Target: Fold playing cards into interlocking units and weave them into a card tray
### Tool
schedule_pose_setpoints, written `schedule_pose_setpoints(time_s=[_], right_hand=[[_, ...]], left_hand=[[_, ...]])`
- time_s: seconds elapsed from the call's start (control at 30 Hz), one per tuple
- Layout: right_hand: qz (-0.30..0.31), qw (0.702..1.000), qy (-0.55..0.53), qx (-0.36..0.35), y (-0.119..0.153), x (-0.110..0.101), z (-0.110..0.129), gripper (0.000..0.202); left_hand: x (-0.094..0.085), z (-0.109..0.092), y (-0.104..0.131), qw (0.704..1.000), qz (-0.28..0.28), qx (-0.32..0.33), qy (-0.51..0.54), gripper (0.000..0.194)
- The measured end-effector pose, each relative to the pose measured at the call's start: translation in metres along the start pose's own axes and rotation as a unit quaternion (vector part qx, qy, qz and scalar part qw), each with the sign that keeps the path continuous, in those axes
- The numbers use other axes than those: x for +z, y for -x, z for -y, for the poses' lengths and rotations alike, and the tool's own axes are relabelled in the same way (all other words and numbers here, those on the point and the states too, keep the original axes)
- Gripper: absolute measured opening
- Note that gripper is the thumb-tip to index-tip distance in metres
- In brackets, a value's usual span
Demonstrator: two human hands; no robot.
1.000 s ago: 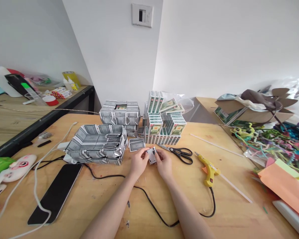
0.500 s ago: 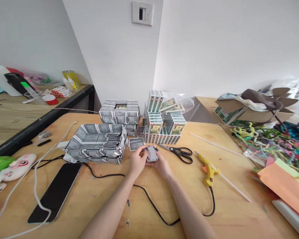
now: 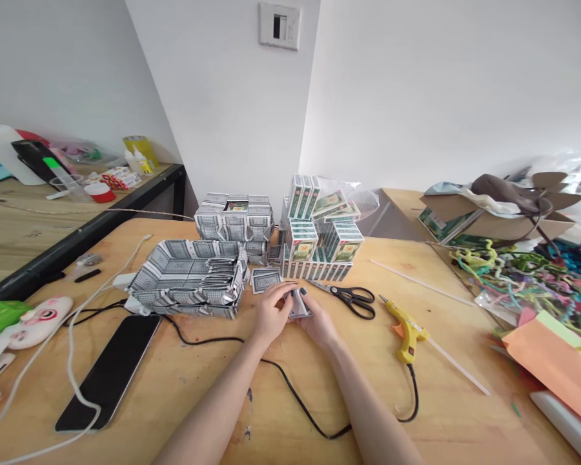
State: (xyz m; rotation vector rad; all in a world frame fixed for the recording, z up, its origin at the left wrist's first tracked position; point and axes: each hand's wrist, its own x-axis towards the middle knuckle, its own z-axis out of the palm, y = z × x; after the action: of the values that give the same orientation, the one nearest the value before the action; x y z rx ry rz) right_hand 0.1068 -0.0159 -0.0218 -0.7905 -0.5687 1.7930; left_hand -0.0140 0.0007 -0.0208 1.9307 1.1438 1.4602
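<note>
1. Fingers [image 3: 277,292] of the left hand [image 3: 270,316] and right hand [image 3: 322,327] pinch small cards [image 3: 299,310] between them, over the surface [image 3: 465,429]; they look partly bent, so that fold seems unfinished.
2. Loose cards [image 3: 266,280] lie flat just past the left hand, not folded yet.
3. On the left, the card tray [image 3: 169,300] has its walls up, with folded cards [image 3: 220,274] inside.
4. Scissors [image 3: 356,299] make the right side tight.
5. Stacked boxes [image 3: 347,250] block the back.

The cards [image 3: 298,306] look papery, the phone [image 3: 116,368] glossy, the table [image 3: 174,374] wooden.
</note>
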Motion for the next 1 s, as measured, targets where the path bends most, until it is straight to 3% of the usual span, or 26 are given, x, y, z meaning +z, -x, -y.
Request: schedule_pose_setpoints(time_s=[0.17,0.4,0.57,0.67,0.8,1.0], right_hand=[[0.013,1.0,0.022,-0.015,0.006,0.004,0.005,0.025],[0.033,0.994,0.094,-0.035,0.007,0.004,0.005,0.028],[0.06,0.988,0.141,-0.011,0.007,-0.003,0.004,0.026],[0.089,0.983,0.163,0.007,0.008,-0.005,0.004,0.028],[0.103,0.982,0.156,0.009,0.008,-0.005,0.003,0.032],[0.121,0.974,0.19,0.01,0.011,-0.003,0.004,0.028]], left_hand=[[-0.002,-0.003,-0.001,0.999,-0.009,0.026,0.019,0.026],[-0.01,-0.003,0.0,0.988,0.019,-0.096,0.12,0.025],[-0.016,-0.005,-0.006,0.932,0.096,-0.213,0.276,0.026],[-0.02,-0.005,-0.009,0.908,0.136,-0.264,0.295,0.024],[-0.025,-0.004,-0.011,0.901,0.146,-0.279,0.298,0.024],[-0.03,-0.005,-0.011,0.853,0.242,-0.296,0.354,0.027]])
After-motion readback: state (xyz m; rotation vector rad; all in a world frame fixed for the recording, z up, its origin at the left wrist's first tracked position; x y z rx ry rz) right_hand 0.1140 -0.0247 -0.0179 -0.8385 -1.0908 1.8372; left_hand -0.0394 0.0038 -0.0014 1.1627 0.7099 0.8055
